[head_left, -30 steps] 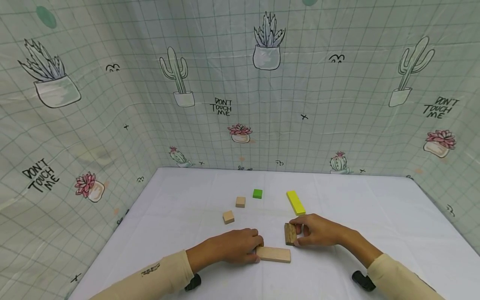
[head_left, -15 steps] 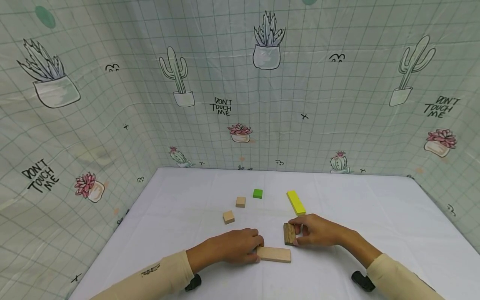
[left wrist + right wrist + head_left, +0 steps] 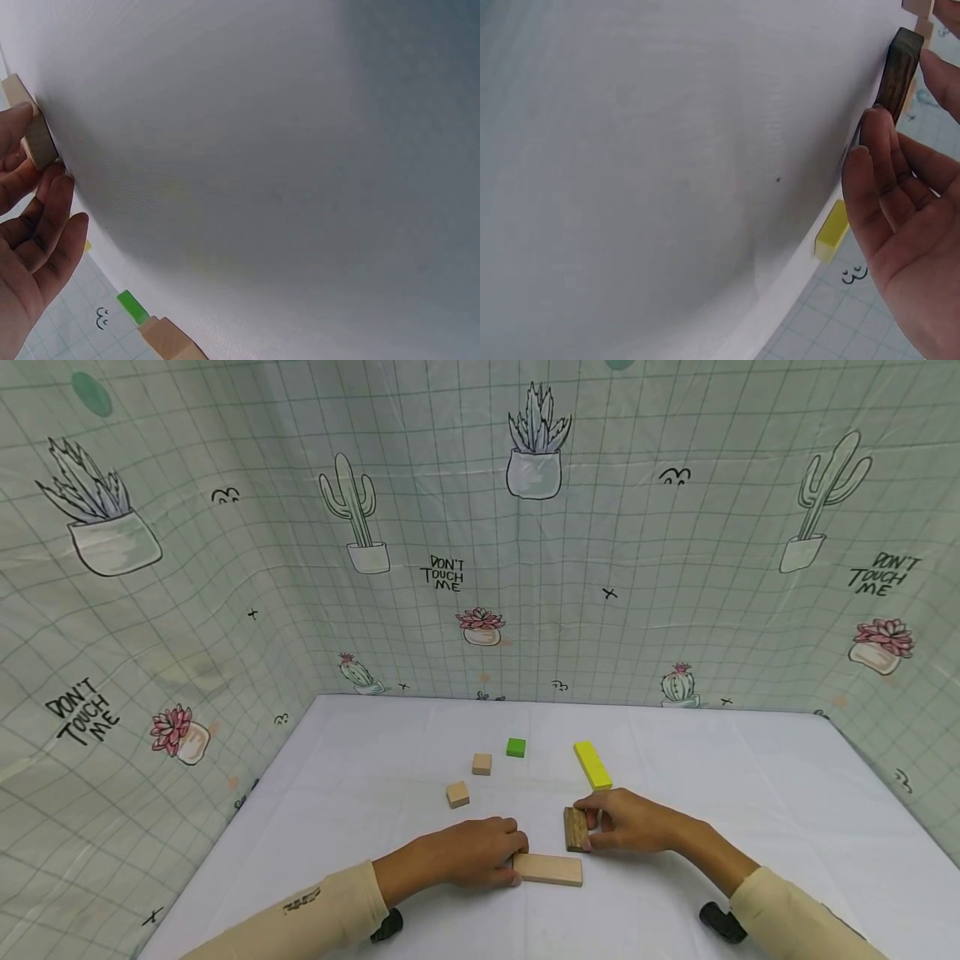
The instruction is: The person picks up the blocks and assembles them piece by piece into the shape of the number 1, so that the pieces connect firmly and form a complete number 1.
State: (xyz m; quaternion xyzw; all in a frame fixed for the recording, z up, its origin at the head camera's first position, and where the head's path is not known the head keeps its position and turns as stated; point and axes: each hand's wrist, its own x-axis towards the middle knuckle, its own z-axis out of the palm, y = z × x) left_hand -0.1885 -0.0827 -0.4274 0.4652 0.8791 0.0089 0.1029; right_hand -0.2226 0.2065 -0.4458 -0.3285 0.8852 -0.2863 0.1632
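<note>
My left hand (image 3: 480,852) grips the left end of a light wooden block (image 3: 551,869), long and flat, lying on the white table. In the left wrist view, thumb and fingers sit on either side of that block's end (image 3: 39,142). A shorter dark brown wooden block (image 3: 575,829) lies just behind the light one's right end, a small gap apart. My right hand (image 3: 637,822) pinches this dark block by its right side, thumb at the near end and fingers at the far end. The right wrist view shows the dark block (image 3: 900,75) between thumb and fingers.
Behind the right hand lies a long yellow block (image 3: 592,766). Farther left are two small wooden cubes, one nearer (image 3: 457,794) and one farther (image 3: 482,764), and a small green block (image 3: 516,747). A patterned cloth (image 3: 555,552) hangs behind the white table (image 3: 750,777).
My right hand has slid the dark brown block slightly to the left. The left hand and the light block stay where they were.
</note>
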